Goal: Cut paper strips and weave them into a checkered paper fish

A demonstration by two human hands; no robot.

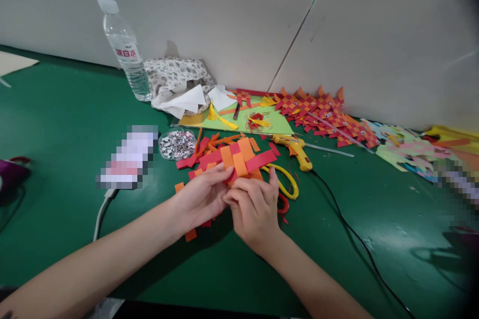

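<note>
A piece of woven red and orange paper strips [239, 158] is held up between my two hands over the green table. My left hand [205, 192] grips it from the left, thumb on top. My right hand [254, 207] pinches at its near edge, fingertips close to the left fingers; what exactly lies in that pinch is hidden. Loose red and orange strips [204, 152] lie behind and beneath the hands. Just right of my right hand are scissors with yellow handles [294, 187], and a red loop [283, 203] shows below them.
A yellow glue gun [297, 152] with a black cord lies to the right. Behind are woven paper fish [318, 109], a clear box of googly eyes [177, 144], a tissue pack [179, 79] and a water bottle [127, 55]. A phone [129, 157] on a cable lies left.
</note>
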